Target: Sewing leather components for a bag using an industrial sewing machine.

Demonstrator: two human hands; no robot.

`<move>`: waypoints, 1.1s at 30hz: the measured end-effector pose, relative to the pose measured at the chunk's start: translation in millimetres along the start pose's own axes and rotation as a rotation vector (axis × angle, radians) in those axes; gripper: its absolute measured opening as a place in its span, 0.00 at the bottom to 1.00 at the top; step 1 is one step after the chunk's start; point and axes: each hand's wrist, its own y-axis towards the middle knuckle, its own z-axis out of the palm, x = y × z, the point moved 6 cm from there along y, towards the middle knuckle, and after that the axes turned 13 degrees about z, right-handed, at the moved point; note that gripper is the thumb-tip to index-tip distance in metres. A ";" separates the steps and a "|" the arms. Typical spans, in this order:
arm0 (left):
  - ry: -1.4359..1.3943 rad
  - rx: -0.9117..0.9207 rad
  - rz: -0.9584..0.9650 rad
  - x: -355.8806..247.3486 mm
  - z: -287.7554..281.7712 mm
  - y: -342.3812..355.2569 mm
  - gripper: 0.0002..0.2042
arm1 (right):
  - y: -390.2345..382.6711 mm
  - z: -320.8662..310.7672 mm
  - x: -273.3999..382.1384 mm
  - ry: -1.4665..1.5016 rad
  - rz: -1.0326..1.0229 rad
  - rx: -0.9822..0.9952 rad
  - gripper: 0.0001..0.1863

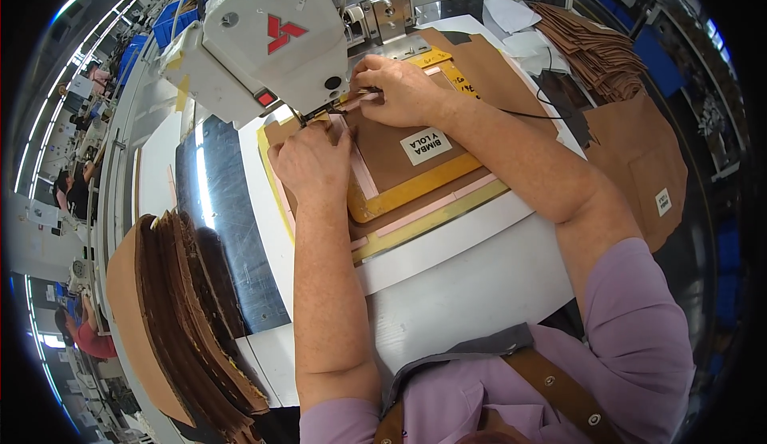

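Observation:
My left hand (313, 160) is bent over the brown panel (391, 152), its fingers gathered close below the white sewing machine head (276, 40). What those fingertips pinch is hidden. Beside the needle area, my right hand (399, 92) is closed, with a small dark, thin thing at its fingertips that is too small to name. A yellow template frame (423, 184) lies round the panel, with pale pink strips (435, 204) along its edges. On the panel sits a white printed label (426, 147).
A stack of brown curved pieces (172, 316) stands at the left by a shiny metal plate (228, 228). Piled brown sheets (587, 48) lie at the back right, near a loose brown panel (639, 168) overhanging the right side. A black cable (523, 115) crosses the work. People sit at far-left machines.

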 end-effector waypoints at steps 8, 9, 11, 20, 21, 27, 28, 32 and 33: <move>-0.124 -0.019 -0.030 5.6 -2.5 -2.6 0.17 | -0.8 -23.6 20.7 -0.360 0.051 0.142 0.21; -0.128 -0.021 -0.033 6.8 -0.3 -2.9 0.17 | -1.7 -26.0 21.8 -0.411 0.093 0.158 0.22; -0.142 -0.092 -0.028 9.7 0.1 -4.3 0.16 | -5.9 -27.9 24.1 -0.435 0.128 0.193 0.22; -0.158 0.031 0.090 16.5 6.7 -7.9 0.17 | -26.2 -21.3 22.3 -0.476 0.130 0.295 0.23; -0.159 0.032 0.088 22.7 10.5 -13.2 0.17 | -27.0 -16.9 16.4 -0.419 0.086 0.278 0.22; -0.377 -0.208 0.259 43.2 8.0 -54.5 0.17 | -25.8 -15.8 33.0 -0.359 0.100 0.177 0.19; -0.412 -0.171 0.231 44.9 4.7 -55.3 0.16 | -25.7 -13.6 33.3 -0.364 0.098 0.182 0.19; -0.407 -0.093 0.216 46.7 -0.8 -53.2 0.15 | -26.5 -8.1 29.0 -0.381 0.125 0.137 0.14; -0.415 -0.093 0.213 48.4 -2.8 -52.8 0.15 | -27.3 -8.5 29.7 -0.379 0.098 0.113 0.12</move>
